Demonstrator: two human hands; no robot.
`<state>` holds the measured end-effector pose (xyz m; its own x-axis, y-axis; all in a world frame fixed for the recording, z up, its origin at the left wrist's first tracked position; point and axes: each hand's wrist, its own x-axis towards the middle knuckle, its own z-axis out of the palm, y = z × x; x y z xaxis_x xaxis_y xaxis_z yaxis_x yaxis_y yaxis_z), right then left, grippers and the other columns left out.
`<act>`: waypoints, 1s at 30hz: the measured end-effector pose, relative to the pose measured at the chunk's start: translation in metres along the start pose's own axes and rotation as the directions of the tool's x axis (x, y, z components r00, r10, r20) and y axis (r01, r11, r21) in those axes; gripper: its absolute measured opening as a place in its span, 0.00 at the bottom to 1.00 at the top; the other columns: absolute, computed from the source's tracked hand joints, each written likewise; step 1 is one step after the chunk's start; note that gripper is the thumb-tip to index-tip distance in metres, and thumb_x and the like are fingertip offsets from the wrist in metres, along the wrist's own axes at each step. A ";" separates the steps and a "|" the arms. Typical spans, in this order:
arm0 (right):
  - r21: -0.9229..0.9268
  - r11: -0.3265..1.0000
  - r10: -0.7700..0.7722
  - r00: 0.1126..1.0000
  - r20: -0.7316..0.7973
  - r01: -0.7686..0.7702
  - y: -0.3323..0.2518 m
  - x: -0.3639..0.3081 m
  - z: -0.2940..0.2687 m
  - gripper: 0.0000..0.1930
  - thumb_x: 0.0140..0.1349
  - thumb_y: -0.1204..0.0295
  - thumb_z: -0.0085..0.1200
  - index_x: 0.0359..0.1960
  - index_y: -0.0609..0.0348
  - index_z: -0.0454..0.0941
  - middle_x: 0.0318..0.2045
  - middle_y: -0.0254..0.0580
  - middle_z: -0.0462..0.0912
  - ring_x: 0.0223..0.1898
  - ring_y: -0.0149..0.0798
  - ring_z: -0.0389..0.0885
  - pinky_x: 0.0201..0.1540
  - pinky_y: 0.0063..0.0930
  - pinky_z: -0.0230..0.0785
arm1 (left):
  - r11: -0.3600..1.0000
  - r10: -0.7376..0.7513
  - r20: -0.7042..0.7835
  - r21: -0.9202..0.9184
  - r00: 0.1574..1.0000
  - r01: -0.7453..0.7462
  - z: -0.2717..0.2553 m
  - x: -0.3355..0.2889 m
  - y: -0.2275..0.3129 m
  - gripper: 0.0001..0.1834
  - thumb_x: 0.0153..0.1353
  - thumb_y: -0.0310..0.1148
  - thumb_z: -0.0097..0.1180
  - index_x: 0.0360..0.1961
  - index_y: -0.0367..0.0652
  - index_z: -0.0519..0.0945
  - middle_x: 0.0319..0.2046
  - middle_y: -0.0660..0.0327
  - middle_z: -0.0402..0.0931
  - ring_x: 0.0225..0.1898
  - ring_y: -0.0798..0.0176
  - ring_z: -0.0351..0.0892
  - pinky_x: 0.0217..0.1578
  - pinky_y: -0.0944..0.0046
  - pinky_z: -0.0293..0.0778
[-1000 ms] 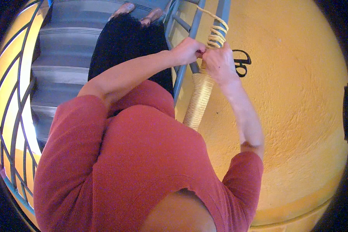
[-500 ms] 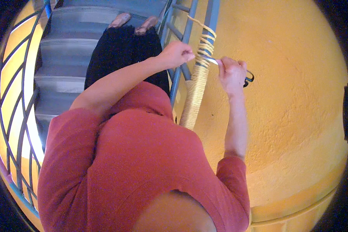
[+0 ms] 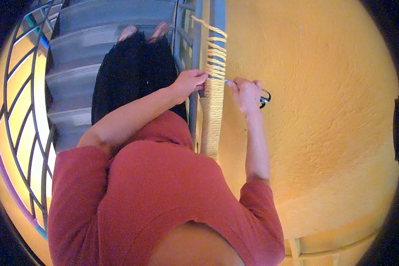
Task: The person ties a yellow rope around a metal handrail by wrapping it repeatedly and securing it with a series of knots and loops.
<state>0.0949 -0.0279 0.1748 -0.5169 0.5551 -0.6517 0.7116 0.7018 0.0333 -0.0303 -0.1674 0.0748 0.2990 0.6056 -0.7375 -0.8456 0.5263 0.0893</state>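
Observation:
Yellow rope (image 3: 213, 104) is wound round a grey-blue handrail (image 3: 217, 15), packed tightly lower down and in looser, spaced coils higher up, with a free end trailing off to the left at the top. In my right hand (image 3: 247, 95), closed, is a pair of scissors (image 3: 265, 98); the dark handle loops stick out past the palm. Their thin blade lies across the rope where the tight and loose coils meet. My left hand (image 3: 188, 85) is pinched at the left edge of the coils, by the blade's far end; what its fingertips hold is hidden.
Grey stairs (image 3: 75, 66) run along the left, where my feet (image 3: 159, 30) rest on a step. A curved metal railing (image 3: 31, 133) borders the far left. Close on the right stands a rough yellow wall (image 3: 323, 111).
My left hand has come down and in to the rope's left edge. The scissors blade now lies across the coils. The whole view has shifted, with the handrail further left.

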 end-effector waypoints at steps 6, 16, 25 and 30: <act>0.097 0.994 -0.064 0.982 0.178 0.048 0.004 0.026 0.006 0.12 0.57 0.61 0.50 0.24 0.54 0.78 0.22 0.47 0.79 0.27 0.50 0.77 0.38 0.39 0.62 | 0.996 -0.012 -0.039 0.089 0.999 0.016 0.007 -0.002 0.008 0.15 0.65 0.34 0.45 0.46 0.35 0.74 0.39 0.62 0.75 0.41 0.67 0.74 0.46 0.66 0.69; 0.542 0.840 -0.202 0.937 0.286 0.016 0.028 0.063 0.036 0.09 0.51 0.67 0.51 0.32 0.57 0.77 0.23 0.48 0.79 0.28 0.44 0.78 0.30 0.36 0.67 | 0.984 -0.010 -0.092 0.175 0.996 0.026 0.013 -0.003 0.006 0.14 0.65 0.36 0.45 0.42 0.37 0.76 0.33 0.67 0.76 0.34 0.72 0.71 0.38 0.70 0.66; 0.724 0.659 -0.271 0.832 0.484 -0.206 0.031 0.074 0.031 0.04 0.51 0.75 0.49 0.22 0.60 0.74 0.17 0.30 0.72 0.22 0.26 0.70 0.23 0.22 0.61 | 0.987 -0.152 -0.236 -0.080 0.960 0.136 0.016 -0.006 0.008 0.10 0.62 0.35 0.49 0.37 0.40 0.77 0.30 0.65 0.76 0.31 0.69 0.72 0.36 0.68 0.67; 0.700 0.695 -0.271 0.842 0.467 -0.165 0.028 0.079 0.044 0.04 0.51 0.76 0.48 0.23 0.62 0.75 0.16 0.30 0.72 0.20 0.24 0.67 0.21 0.20 0.60 | 0.998 -0.020 -0.245 0.053 0.969 0.035 0.006 0.003 0.011 0.08 0.60 0.30 0.49 0.36 0.37 0.76 0.28 0.64 0.75 0.30 0.68 0.73 0.31 0.68 0.69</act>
<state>0.0953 0.0159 0.0907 -0.4061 0.0689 -0.9113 0.9126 0.0835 -0.4003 -0.0355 -0.1561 0.0777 0.1989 0.4301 -0.8806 -0.8101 0.5779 0.0992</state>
